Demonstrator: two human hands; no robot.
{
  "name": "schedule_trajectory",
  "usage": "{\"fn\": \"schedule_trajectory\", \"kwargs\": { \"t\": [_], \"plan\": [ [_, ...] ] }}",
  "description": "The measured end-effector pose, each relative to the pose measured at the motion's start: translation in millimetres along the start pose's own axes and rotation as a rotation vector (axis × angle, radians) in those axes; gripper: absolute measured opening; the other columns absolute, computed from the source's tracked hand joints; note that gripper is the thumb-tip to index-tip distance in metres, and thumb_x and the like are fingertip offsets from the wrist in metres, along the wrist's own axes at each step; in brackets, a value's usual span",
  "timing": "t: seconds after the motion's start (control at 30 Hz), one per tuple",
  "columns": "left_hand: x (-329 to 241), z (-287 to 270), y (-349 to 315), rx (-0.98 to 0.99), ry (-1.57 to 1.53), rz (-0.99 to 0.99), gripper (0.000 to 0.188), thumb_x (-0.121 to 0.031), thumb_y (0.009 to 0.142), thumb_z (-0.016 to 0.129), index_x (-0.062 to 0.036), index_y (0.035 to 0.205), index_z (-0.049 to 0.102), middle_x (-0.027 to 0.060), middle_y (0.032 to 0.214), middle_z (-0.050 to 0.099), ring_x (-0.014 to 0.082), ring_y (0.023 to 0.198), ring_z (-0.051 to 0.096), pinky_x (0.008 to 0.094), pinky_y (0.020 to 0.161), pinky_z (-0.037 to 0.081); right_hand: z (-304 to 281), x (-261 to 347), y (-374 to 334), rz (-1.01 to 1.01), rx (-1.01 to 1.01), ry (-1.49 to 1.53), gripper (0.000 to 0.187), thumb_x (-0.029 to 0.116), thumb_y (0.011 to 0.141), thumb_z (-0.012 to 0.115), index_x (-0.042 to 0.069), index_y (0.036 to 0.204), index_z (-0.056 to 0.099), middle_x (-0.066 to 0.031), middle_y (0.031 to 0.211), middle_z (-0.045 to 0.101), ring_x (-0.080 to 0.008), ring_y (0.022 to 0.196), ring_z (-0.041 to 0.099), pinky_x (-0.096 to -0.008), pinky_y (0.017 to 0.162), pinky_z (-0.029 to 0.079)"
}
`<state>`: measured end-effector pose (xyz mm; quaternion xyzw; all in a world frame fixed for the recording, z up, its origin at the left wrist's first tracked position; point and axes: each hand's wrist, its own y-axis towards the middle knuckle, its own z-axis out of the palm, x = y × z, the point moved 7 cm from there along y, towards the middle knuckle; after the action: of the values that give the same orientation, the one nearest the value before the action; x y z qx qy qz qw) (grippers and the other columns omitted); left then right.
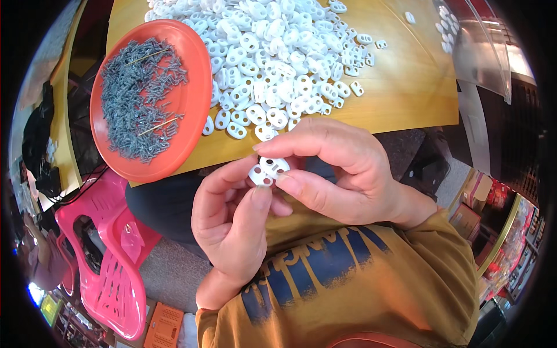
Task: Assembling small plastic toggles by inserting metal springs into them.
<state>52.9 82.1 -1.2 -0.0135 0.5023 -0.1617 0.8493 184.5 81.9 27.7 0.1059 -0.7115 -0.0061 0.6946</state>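
In front of my body, just off the table's near edge, both hands meet at two small white plastic pieces. My left hand (235,217) pinches the lower white two-hole piece (259,176) between thumb and fingertips. With thumb and forefinger, my right hand (342,171) grips the upper white piece (281,166), which touches and partly overlaps the other. They look like cord lock parts. Beyond the hands lies a big heap of similar white two-hole oval pieces (261,58). Left of the heap, a red plastic plate (194,87) holds many small grey metal springs (130,98) and two thin sticks.
The yellow wooden table (418,93) ends just beyond my hands. A clear plastic container (487,52) stands at the far right, near several more white pieces (447,29). A pink plastic chair (110,267) is at the lower left, with an orange box (165,325) on the floor.
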Motion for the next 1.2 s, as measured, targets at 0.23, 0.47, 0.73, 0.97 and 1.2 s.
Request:
{"fn": "schedule_trajectory", "kwargs": {
  "t": [0.23, 0.47, 0.73, 0.97, 1.2],
  "plan": [
    [0.9, -2.4, -5.5, 0.053, 0.099, 0.058, 0.032, 0.006, 0.081, 0.052, 0.0047, 0.113, 0.047, 0.0133, 0.094, 0.057, 0.0134, 0.068, 0.059, 0.0221, 0.059, 0.051, -1.2, 0.0, -0.9, -0.050, -0.055, -0.016, 0.017, 0.003, 0.080, 0.057, -0.001, 0.096, 0.059, -0.0078, 0.075, 0.057, -0.0168, 0.064, 0.056, -0.0263, 0.058, 0.042],
    [-0.2, -2.2, -5.5, 0.055, 0.107, 0.120, 0.032, 0.005, 0.079, 0.057, 0.0011, 0.108, 0.047, 0.0097, 0.095, 0.053, 0.0113, 0.073, 0.056, 0.0203, 0.060, 0.050, 1.5, -0.7, -1.4, -0.037, -0.029, 0.024, 0.019, 0.005, 0.081, 0.056, -0.001, 0.098, 0.059, -0.0069, 0.074, 0.056, -0.0157, 0.066, 0.055, -0.0261, 0.059, 0.042],
    [0.0, 0.3, -7.1, 0.018, 0.054, 0.038, 0.038, 0.004, 0.078, 0.059, 0.0014, 0.112, 0.044, 0.0090, 0.091, 0.055, 0.0107, 0.069, 0.056, 0.0205, 0.059, 0.050, 8.5, -5.0, -4.8, 0.113, -0.025, 0.169, 0.018, 0.003, 0.083, 0.051, -0.002, 0.100, 0.056, -0.0045, 0.075, 0.056, -0.0104, 0.069, 0.054, -0.0228, 0.059, 0.042],
    [3.9, 0.7, -1.3, 0.121, 0.018, -0.031, 0.038, -0.004, 0.082, 0.058, 0.0066, 0.116, 0.045, 0.0133, 0.095, 0.058, 0.0101, 0.065, 0.056, 0.0185, 0.056, 0.048, 12.7, -15.0, -9.8, 0.262, 0.010, 0.519, 0.017, 0.000, 0.085, 0.048, -0.002, 0.102, 0.050, -0.0047, 0.085, 0.056, -0.0068, 0.072, 0.054, -0.0210, 0.064, 0.043],
    [1.9, 3.2, -2.8, 0.091, -0.014, 0.026, 0.038, -0.008, 0.083, 0.059, 0.0060, 0.116, 0.046, 0.0111, 0.091, 0.059, 0.0081, 0.063, 0.053, 0.0173, 0.055, 0.044, 9.5, -6.0, -5.8, 0.035, 0.064, 0.284, 0.024, -0.002, 0.079, 0.059, -0.001, 0.101, 0.053, -0.0064, 0.085, 0.056, -0.0105, 0.071, 0.052, -0.0236, 0.065, 0.041]
  ]
}}
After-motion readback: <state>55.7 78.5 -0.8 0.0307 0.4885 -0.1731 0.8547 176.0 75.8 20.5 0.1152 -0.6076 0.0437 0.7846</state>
